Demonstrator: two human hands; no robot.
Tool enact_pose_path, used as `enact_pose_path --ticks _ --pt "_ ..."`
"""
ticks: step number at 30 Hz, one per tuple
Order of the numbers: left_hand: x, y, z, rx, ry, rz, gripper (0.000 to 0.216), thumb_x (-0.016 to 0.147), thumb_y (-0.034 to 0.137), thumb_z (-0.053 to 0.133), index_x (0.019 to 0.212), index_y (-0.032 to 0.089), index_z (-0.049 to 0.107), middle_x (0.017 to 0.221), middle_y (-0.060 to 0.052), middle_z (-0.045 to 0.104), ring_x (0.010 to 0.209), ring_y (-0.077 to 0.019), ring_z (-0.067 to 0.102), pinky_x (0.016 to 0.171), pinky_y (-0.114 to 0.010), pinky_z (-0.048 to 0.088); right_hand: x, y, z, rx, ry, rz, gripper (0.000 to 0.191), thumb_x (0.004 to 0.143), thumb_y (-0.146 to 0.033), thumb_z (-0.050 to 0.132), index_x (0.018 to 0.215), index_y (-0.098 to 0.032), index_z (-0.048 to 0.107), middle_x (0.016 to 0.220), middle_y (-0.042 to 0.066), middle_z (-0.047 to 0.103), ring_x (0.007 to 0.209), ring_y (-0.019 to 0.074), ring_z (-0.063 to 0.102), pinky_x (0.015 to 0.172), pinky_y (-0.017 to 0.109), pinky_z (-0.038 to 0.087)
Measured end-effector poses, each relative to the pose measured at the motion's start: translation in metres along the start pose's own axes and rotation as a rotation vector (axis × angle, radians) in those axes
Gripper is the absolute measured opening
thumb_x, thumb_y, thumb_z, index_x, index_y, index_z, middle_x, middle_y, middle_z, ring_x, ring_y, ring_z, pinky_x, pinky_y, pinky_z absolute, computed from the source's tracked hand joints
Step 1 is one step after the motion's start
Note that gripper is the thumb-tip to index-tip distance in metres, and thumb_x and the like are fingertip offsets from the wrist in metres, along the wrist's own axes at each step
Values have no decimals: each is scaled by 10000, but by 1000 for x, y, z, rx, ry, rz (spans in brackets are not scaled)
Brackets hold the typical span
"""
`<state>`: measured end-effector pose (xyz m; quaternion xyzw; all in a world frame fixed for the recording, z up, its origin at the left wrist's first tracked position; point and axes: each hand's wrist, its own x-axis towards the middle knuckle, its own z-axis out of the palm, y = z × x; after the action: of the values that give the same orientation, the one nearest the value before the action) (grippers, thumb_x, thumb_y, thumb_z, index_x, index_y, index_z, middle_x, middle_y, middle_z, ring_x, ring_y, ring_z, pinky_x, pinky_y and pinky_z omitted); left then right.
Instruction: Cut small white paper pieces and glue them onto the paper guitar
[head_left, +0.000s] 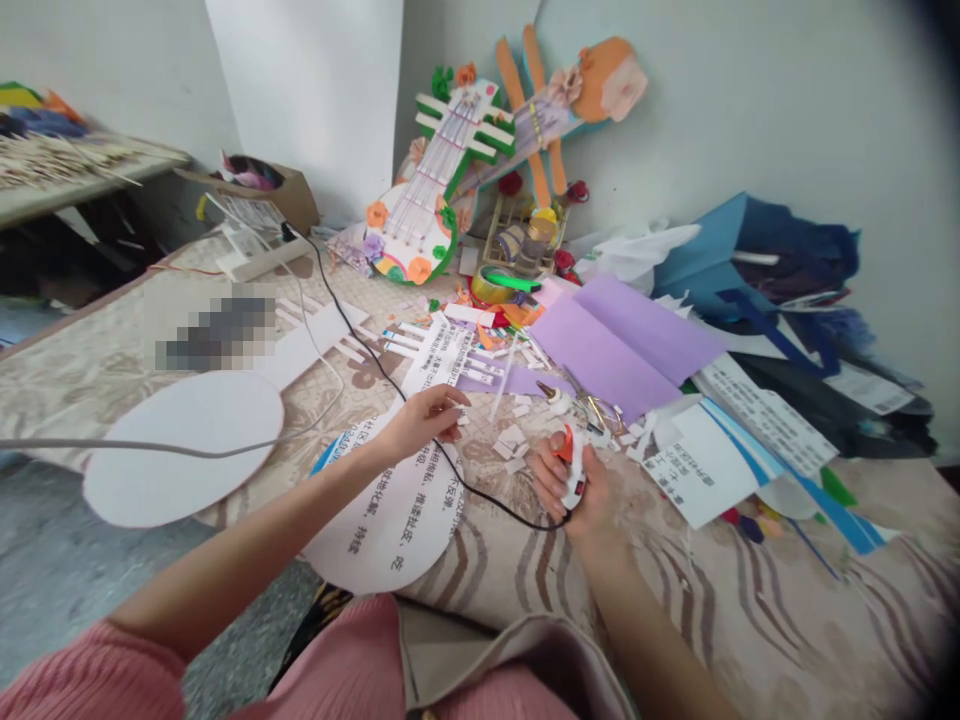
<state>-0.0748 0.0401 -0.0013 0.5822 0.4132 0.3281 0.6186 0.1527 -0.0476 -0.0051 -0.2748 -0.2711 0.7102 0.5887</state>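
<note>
My right hand (592, 490) is wrapped around a white hot glue gun (576, 465) with an orange trigger, its nozzle pointing away from me. A black cord runs from its handle across to the left. With fingertips pinched, my left hand (427, 412) holds a small white piece (460, 410) above a guitar-shaped cutout (397, 515) printed with black characters. The cutout's round body lies near the table edge, and its neck reaches away beyond my left hand. Small white squares (512, 443) are scattered between my hands.
Another white guitar-shaped cutout (187, 440) lies at left, near a power strip (262, 258). Decorated paper instruments (435, 190) lean on the back wall. Folded purple sheets (622, 340), a tape roll (493, 286) and scissors (596, 408) lie beyond my hands. Blue bags (720, 245) are piled at right.
</note>
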Motion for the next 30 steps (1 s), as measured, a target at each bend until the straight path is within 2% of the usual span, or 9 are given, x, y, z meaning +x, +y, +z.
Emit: enact_pose_path --ticks 3,6,8,11,14,16,24,30 --pt "-1 -1 -8 -213 -2 -94 307 755 316 730 984 146 616 728 8 624 679 -125 672 652 -247 545 0 6 0 5 -45 44 314 783 -526 653 818 -214 637 584 -64 314 428 71 218 287 137 276" --pt "-3 -4 -13 -280 -8 -84 427 645 287 822 1008 149 643 815 -2 641 740 -121 659 701 -252 539 0 9 0 -7 -50 71 326 786 -527 654 815 -203 648 590 -59 342 428 73 240 285 140 297" --pt "-4 -4 -16 -209 -17 -24 473 630 256 825 1053 142 648 797 5 625 704 -100 619 672 -234 518 1 10 -2 -13 -49 72 320 786 -519 656 832 -203 656 598 -55 351 434 78 255 280 139 298" --pt "-8 -1 -19 25 13 109 414 713 241 746 1100 128 651 735 9 589 668 -92 565 637 -221 487 2 11 -2 -27 -62 69 308 791 -509 652 847 -207 658 603 -52 365 434 82 267 274 141 302" --pt "-13 4 -20 249 71 227 356 775 234 672 1119 146 652 828 -23 617 730 -111 578 700 -241 502 2 13 -1 -51 -64 74 314 792 -512 648 847 -203 658 611 -45 395 428 79 276 277 148 306" --pt "-15 6 -19 296 76 259 337 794 243 648 1121 162 644 859 -25 617 748 -118 585 724 -250 511 1 15 0 -63 -55 92 324 785 -518 653 849 -201 659 610 -45 406 420 75 282 285 154 311" --pt "-20 8 -17 185 19 206 341 768 279 688 1077 143 639 732 10 551 662 -104 545 620 -225 468 -1 19 3 -83 -75 123 331 758 -521 676 862 -207 655 611 -50 441 390 64 315 288 163 319" --pt "-20 10 -13 -38 -44 155 375 751 297 725 1077 138 628 679 42 504 602 -75 483 550 -199 404 -7 23 8 -234 27 71 291 787 -457 686 916 -197 666 659 -28 475 477 86 432 370 193 412"
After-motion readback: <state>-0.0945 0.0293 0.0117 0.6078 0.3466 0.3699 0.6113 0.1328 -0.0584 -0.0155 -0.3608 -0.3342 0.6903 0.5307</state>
